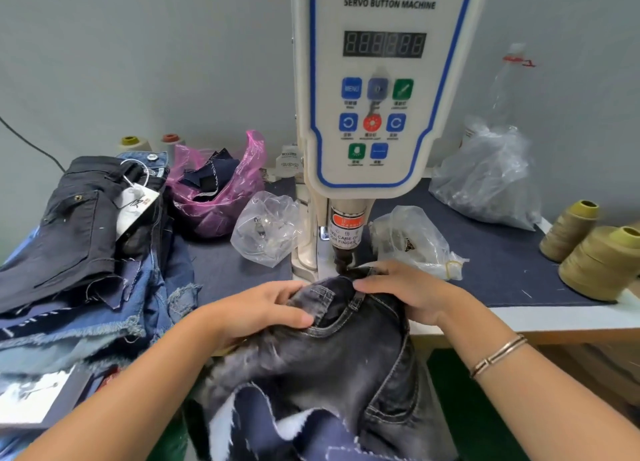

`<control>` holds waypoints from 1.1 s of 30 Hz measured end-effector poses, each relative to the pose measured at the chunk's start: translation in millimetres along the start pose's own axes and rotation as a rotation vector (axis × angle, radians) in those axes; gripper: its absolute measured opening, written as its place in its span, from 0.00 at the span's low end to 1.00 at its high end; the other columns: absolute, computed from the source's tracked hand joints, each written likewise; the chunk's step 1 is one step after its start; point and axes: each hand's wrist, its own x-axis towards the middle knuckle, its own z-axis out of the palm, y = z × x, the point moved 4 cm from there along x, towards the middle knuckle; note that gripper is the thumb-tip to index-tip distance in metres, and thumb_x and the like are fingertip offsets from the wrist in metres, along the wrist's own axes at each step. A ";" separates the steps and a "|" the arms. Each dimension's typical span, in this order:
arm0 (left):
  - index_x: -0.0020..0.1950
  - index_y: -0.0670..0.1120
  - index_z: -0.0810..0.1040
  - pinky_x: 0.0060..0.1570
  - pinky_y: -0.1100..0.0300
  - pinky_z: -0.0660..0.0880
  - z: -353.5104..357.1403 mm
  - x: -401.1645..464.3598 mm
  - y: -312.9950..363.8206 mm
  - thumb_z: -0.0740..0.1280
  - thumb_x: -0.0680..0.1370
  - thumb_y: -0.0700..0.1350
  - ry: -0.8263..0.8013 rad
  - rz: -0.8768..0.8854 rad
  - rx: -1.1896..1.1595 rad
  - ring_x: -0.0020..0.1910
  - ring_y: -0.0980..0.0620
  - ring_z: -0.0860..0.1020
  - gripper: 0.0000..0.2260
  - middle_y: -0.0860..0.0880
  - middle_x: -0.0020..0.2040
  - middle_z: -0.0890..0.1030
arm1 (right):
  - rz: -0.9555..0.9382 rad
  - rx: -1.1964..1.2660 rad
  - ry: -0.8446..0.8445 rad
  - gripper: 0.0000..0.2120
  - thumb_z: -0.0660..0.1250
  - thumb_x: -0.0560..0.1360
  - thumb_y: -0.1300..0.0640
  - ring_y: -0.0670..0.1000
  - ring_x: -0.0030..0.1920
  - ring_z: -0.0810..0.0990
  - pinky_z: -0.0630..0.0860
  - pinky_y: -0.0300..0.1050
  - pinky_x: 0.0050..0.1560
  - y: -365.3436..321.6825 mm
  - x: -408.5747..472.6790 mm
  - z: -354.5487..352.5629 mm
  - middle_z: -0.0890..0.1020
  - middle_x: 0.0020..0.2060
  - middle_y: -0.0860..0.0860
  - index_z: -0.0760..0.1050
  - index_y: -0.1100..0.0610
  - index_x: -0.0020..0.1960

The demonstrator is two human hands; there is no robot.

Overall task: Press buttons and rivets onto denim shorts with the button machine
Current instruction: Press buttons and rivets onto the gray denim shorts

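Dark grey denim shorts lie in front of me, their waistband pushed under the press head of the white servo button machine. My left hand grips the fabric by the pocket edge, fingers curled over a fold. Over on the waistband, my right hand presses down just right of the press head, its fingers bent over the cloth. The die under the fabric is hidden.
A pile of denim shorts fills the left of the table. A pink bag of scraps and clear bags of hardware flank the machine. Thread cones stand at the right edge.
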 end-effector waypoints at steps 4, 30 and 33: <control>0.61 0.50 0.76 0.59 0.56 0.75 -15.7 9.6 0.4 0.68 0.73 0.50 0.077 0.001 0.159 0.58 0.50 0.80 0.17 0.48 0.59 0.82 | -0.009 -0.055 0.094 0.09 0.64 0.79 0.57 0.54 0.54 0.82 0.79 0.45 0.55 9.0 7.7 -6.6 0.84 0.52 0.56 0.80 0.59 0.55; 0.64 0.45 0.75 0.56 0.65 0.74 -40.9 41.6 -16.9 0.69 0.72 0.45 0.102 0.067 0.005 0.60 0.52 0.79 0.21 0.51 0.60 0.82 | -0.231 0.138 0.057 0.21 0.70 0.71 0.63 0.52 0.54 0.82 0.78 0.40 0.47 7.2 33.2 -10.6 0.83 0.54 0.54 0.73 0.55 0.62; 0.63 0.45 0.76 0.58 0.62 0.74 -43.1 42.7 -20.4 0.72 0.69 0.49 0.113 0.077 -0.017 0.59 0.50 0.80 0.23 0.48 0.60 0.82 | -0.255 0.140 0.105 0.18 0.68 0.73 0.65 0.52 0.51 0.83 0.79 0.39 0.45 10.0 36.0 -11.0 0.84 0.52 0.53 0.74 0.55 0.61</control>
